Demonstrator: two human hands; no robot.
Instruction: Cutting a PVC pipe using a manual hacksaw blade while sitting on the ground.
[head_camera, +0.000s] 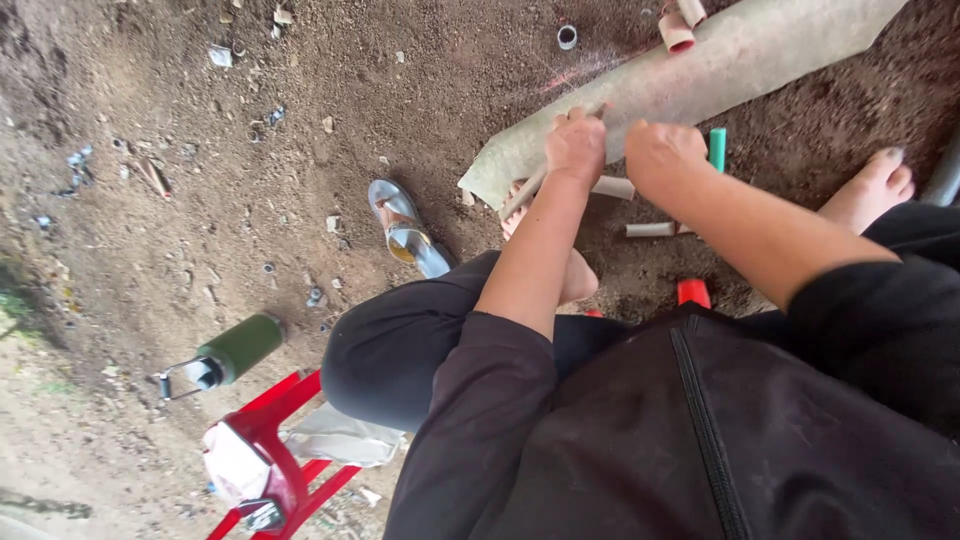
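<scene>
Two hands are working on a long grey sheet lying across the dirt ground. Left hand is gripping its near edge; right hand is clenched beside a green-tipped tool, its grasp unclear. Sandal, green flask, red stool and pipe offcuts are lying nearby; forearms are hiding the sheet's edge.

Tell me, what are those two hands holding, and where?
The left hand grips the long pale flat sheet at its lower edge near the end. The right hand holds a green-handled tool; where exactly is hidden.

Both hands fisted, close tog.
</scene>
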